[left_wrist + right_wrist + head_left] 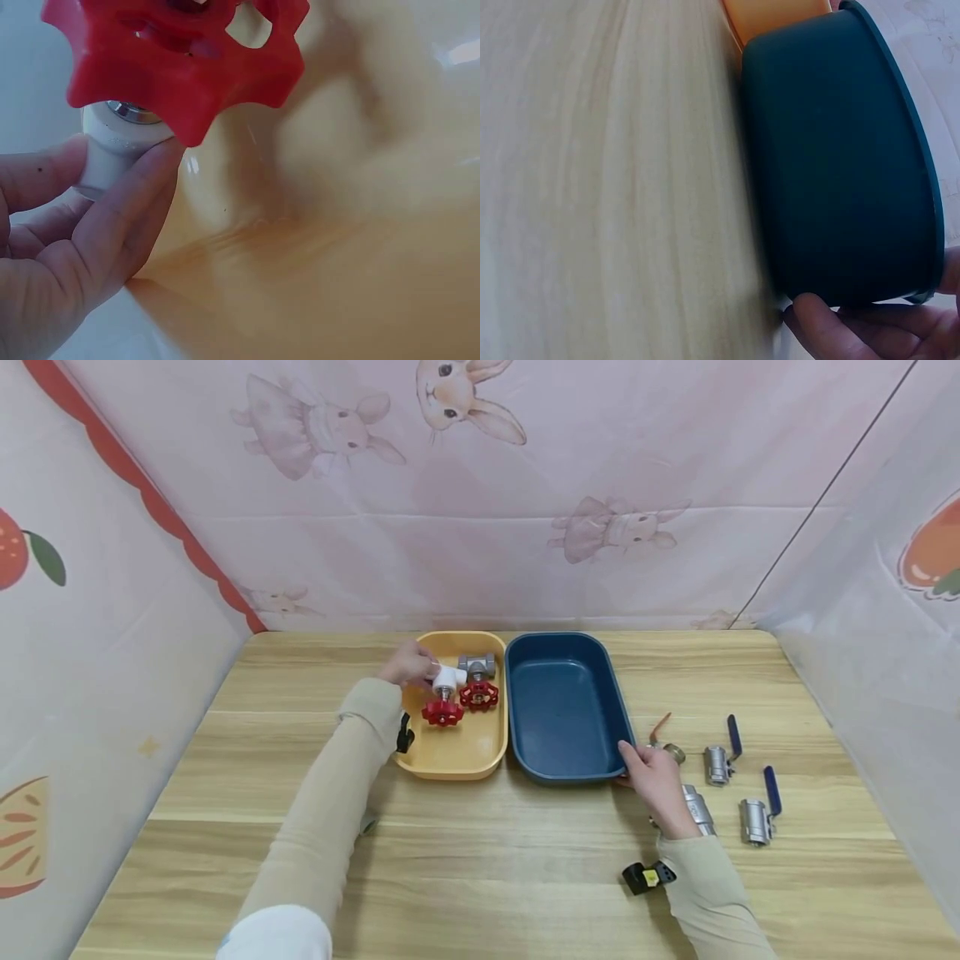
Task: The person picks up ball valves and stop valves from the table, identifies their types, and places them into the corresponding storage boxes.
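Observation:
My left hand (411, 665) pinches a white valve (448, 678) with a red handwheel (187, 67) by its white body, over the yellow tray (450, 772). Beside it in that tray lies a grey metal valve (477, 668), also with a red handwheel. My right hand (658, 783) grips the near right corner of the blue tray (570, 777), its thumb at the rim. In the right wrist view, fingers (825, 326) of that hand reach under the tray's corner. The blue tray's inside is bare and it stands against the yellow tray.
Right of the blue tray lie two steel ball valves with blue levers (717, 766) (756, 822), a brass valve with an orange lever (660, 728), and a larger metal fitting (697, 810) partly behind my right hand. A small object (367, 822) is mostly hidden by my left sleeve.

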### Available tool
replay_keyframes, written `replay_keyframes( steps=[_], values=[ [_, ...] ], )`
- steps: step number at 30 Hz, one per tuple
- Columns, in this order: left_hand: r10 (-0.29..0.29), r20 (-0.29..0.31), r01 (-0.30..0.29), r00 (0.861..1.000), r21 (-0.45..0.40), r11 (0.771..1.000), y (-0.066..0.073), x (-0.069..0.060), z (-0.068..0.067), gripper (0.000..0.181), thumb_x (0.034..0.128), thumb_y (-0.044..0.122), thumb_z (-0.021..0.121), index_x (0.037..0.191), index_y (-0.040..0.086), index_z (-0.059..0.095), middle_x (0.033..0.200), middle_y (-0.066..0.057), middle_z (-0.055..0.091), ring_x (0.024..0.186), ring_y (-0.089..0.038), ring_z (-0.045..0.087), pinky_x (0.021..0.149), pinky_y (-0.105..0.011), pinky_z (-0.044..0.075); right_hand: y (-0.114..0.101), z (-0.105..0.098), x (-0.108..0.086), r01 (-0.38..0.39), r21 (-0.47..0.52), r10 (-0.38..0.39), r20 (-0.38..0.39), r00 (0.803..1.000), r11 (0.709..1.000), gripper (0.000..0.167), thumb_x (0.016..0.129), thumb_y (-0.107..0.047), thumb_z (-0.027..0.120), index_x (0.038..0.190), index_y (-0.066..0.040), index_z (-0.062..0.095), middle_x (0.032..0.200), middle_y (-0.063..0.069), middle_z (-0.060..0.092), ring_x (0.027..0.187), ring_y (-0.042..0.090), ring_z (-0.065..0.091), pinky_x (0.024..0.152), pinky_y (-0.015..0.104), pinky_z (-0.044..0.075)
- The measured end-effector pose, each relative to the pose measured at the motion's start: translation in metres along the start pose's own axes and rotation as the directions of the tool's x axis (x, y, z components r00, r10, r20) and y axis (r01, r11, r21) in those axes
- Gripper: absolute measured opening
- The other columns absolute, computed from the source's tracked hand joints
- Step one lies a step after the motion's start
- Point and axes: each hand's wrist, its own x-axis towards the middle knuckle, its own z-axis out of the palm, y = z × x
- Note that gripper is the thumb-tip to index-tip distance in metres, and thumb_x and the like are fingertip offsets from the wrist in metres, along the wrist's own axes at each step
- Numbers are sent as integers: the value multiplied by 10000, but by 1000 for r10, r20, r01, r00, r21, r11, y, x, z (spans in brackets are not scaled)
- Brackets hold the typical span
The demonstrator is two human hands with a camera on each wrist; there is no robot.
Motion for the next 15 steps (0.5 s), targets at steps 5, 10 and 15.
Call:
replay_keyframes(
  steps=[5, 10, 15],
  values=[
    [-1, -13, 2, 1000, 67, 998, 0, 3, 4, 276, 871, -41, 493, 1097, -196, 523, 1079, -316, 538, 877, -383, 584, 766, -398, 549, 1, 0, 0, -5, -13, 5, -4, 1000, 1000, 433, 975, -261, 417, 750, 71, 582, 801, 153, 628, 846, 231, 635, 706, 318, 563],
    [-7, -23, 10, 1000, 148, 989, -2, 6, 7, 246, 860, -41, 496, 1049, -190, 548, 1046, -307, 558, 844, -361, 600, 743, -371, 556, 2, 0, 1, -6, -32, 6, -15, 1000, 999, 435, 974, -271, 419, 739, 63, 571, 746, 146, 612, 838, 231, 633, 701, 317, 564],
    [-48, -38, 55, 998, 204, 977, -3, 8, 10, 194, 846, -39, 464, 964, -162, 555, 1006, -279, 569, 787, -329, 614, 755, -387, 550, 3, 1, 2, 0, -19, 0, -28, 1000, 1000, 423, 969, -263, 436, 651, 5, 515, 621, 127, 548, 790, 209, 635, 671, 305, 566]
  ],
)
